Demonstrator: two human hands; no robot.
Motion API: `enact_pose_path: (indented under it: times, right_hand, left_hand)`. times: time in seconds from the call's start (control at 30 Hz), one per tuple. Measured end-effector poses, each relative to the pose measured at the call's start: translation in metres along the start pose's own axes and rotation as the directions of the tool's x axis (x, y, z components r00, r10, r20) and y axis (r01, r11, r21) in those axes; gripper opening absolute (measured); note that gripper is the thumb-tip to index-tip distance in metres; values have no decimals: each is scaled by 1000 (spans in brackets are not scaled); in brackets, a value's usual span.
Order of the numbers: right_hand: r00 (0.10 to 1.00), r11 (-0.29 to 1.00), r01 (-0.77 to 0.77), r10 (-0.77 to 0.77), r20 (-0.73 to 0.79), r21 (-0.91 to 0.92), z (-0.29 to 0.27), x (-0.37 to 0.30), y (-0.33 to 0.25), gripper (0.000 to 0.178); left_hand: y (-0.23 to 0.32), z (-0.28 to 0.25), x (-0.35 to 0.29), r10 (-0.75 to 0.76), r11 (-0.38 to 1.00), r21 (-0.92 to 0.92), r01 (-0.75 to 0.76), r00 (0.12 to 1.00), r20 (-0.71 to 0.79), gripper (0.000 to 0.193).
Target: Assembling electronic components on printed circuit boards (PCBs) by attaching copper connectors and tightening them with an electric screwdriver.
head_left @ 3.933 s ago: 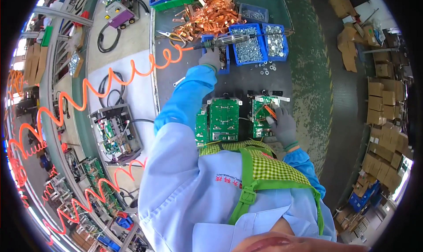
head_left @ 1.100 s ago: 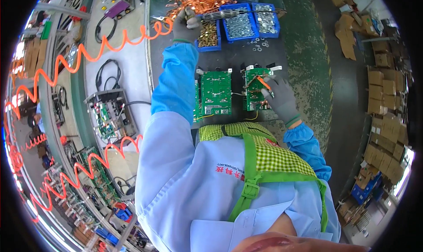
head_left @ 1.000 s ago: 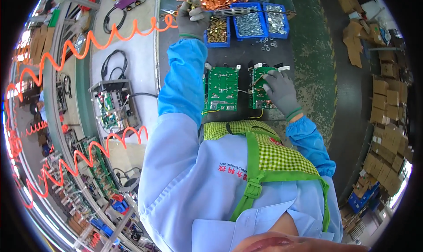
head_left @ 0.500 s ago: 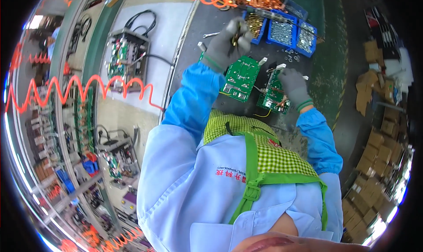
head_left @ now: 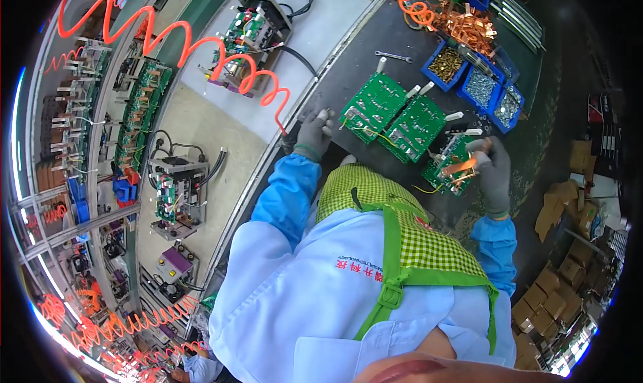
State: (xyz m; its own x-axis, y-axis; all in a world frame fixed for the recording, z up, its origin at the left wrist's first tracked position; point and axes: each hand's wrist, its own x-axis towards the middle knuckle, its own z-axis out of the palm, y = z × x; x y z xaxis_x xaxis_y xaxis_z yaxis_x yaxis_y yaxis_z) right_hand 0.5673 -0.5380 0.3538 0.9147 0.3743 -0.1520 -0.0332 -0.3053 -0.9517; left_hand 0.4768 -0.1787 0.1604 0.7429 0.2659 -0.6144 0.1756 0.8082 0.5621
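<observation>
Nearby, blue bins (head_left: 445,63) hold brass and silver fasteners (head_left: 481,87).

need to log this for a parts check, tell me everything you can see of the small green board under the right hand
The small green circuit board lies flat on the dark bench, at the right end of a row of three boards, tilted like the others. It is rectangular, with white tabs at its far edge, copper strips across it and a yellow wire trailing from its near side. The gloved right hand rests on its right edge, fingers on the copper.
</observation>
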Motion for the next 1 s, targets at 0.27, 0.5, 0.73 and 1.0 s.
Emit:
enact_pose_path:
  times: [0.27,0.5,0.73,1.0]
  right_hand:
    - [995,986,-96,100,-21,133,142,22,30,21]
    - [998,1000,25,-25,-51,-1,188,28,62,18]
    - [999,996,10,-14,-49,-87,208,33,60,16]
    - [998,991,-20,12,-59,-130,215,29,64,16]
  left_hand:
    - [-20,-16,47,-317,947,60,315,948,14,14]
    - [-36,-24,55,-454,859,-80,506,824,339,13]
    - [-38,-41,72,-474,811,-90,577,740,476,21]
    - [-37,-41,82,-504,813,27,582,680,532,19]
